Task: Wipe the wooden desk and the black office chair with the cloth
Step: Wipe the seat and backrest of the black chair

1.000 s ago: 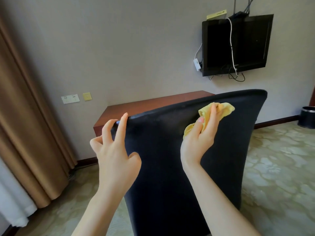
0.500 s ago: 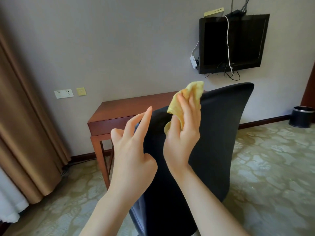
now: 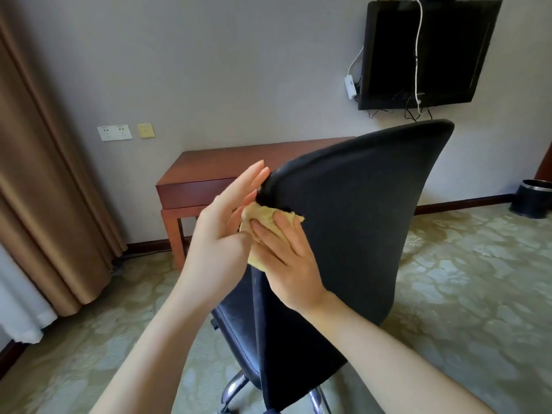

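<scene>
Patterned green carpet (image 3: 478,279) is seen across the floor, with a brown curtain (image 3: 44,174) hung down the left side.

The black office chair (image 3: 358,219) is found in the middle foreground, its backrest turned towards the camera and angled, with the chrome base glimpsed below. The wooden desk (image 3: 215,162) is set against the far wall, behind the chair and partly hidden by it. A dark wall-mounted screen (image 3: 424,52) is noted upper right, cables trailing from it.

The left hand (image 3: 221,234) is held open at the backrest's upper left edge, fingers straight and together, tips at or just beside the rim; nothing is gripped. The right hand (image 3: 286,264) is laid on the same edge, fingers spread and fairly flat.

The yellow cloth (image 3: 263,215) is pressed under those fingers, bunched against the chair's left edge between the two hands.

A black bin (image 3: 533,198) is seen far right on the floor. White sockets (image 3: 115,132) are fixed on the wall, left of the desk.
</scene>
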